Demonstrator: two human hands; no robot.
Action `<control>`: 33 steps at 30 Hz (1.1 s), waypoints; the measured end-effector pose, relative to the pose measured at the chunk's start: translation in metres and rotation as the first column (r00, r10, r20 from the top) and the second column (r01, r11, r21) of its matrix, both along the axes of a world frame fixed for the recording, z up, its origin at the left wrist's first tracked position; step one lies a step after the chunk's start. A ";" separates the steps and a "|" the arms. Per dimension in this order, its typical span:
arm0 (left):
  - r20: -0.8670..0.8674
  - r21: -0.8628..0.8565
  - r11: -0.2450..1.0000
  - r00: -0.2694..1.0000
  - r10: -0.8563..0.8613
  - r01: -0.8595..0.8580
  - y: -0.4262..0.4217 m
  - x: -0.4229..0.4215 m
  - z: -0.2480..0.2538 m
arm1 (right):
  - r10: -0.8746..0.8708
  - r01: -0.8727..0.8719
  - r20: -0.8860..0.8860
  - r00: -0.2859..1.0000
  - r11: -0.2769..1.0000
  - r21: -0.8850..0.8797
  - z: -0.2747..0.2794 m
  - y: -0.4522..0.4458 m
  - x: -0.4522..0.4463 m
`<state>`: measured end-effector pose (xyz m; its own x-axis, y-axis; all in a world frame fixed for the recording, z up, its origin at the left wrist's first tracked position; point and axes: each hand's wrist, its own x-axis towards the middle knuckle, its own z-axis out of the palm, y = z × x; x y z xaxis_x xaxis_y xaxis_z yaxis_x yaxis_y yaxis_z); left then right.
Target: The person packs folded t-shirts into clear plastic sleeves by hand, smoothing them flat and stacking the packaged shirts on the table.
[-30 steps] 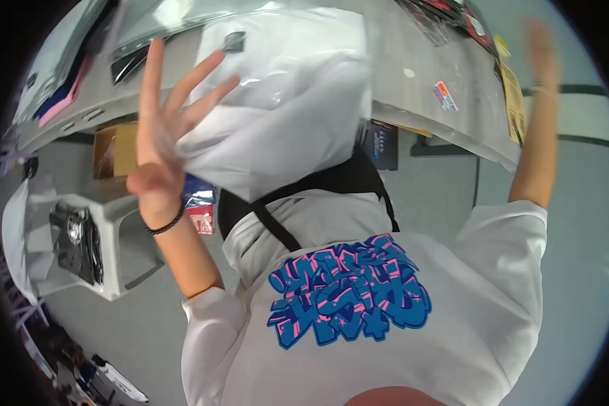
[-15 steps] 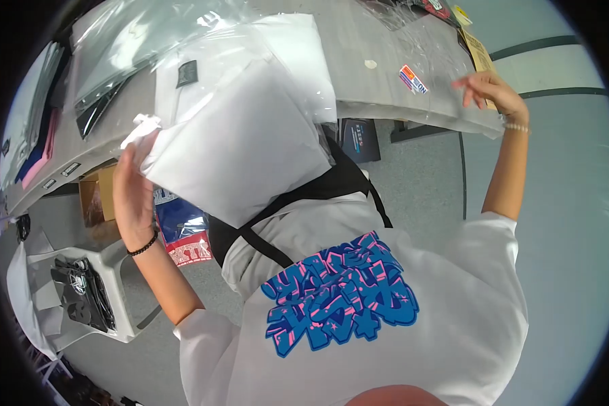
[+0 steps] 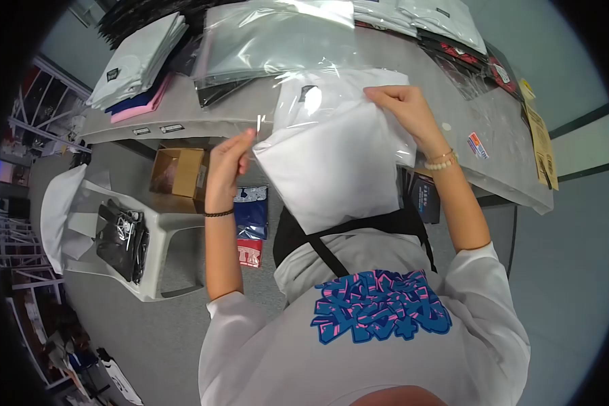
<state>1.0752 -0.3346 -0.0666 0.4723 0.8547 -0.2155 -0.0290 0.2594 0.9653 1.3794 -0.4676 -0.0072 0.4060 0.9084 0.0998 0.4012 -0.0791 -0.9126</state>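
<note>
A folded white T-shirt (image 3: 335,172) lies partly on the table's front edge and hangs toward my lap. Clear plastic film, seemingly a bag, shows around it, with a small dark neck label (image 3: 309,93) near the top. My left hand (image 3: 231,162) is closed at the left corner of the bundle, and a thin white strip (image 3: 260,123) sticks up at its fingertips. Over the upper right of the shirt, my right hand (image 3: 402,111) pinches the edge of the film; exactly what lies under its fingertips is partly hidden.
Clear plastic bags (image 3: 277,40) are stacked behind the shirt. Folded white shirts (image 3: 139,61) stand at the table's left, with more packed shirts (image 3: 446,20) at the back right. A plastic chair (image 3: 159,237) holding black packages and a cardboard box (image 3: 177,172) are to the left.
My right hand has come in from the far right onto the upper part of the shirt. My left hand stays at the bundle's left corner. The whole view has shifted.
</note>
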 end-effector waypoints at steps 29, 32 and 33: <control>0.019 0.941 0.294 0.890 0.455 -0.171 -0.051 0.068 0.018 | -0.411 0.035 0.633 0.656 0.854 0.518 -0.035 -0.081 0.024; 0.180 0.956 0.126 0.866 0.466 -0.266 -0.031 0.083 -0.012 | -0.529 -0.144 0.673 0.517 0.722 0.677 -0.058 -0.064 0.042; 0.219 0.952 0.095 0.863 0.455 -0.291 -0.029 0.085 -0.008 | -0.558 -0.132 0.663 0.498 0.707 0.695 -0.057 -0.061 0.043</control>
<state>1.1604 -0.3640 -0.0748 0.0698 0.4867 0.8708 0.2980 -0.8432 0.4474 1.4228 -0.5281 -0.0645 -0.0033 0.3722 0.9281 0.9923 0.1162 -0.0431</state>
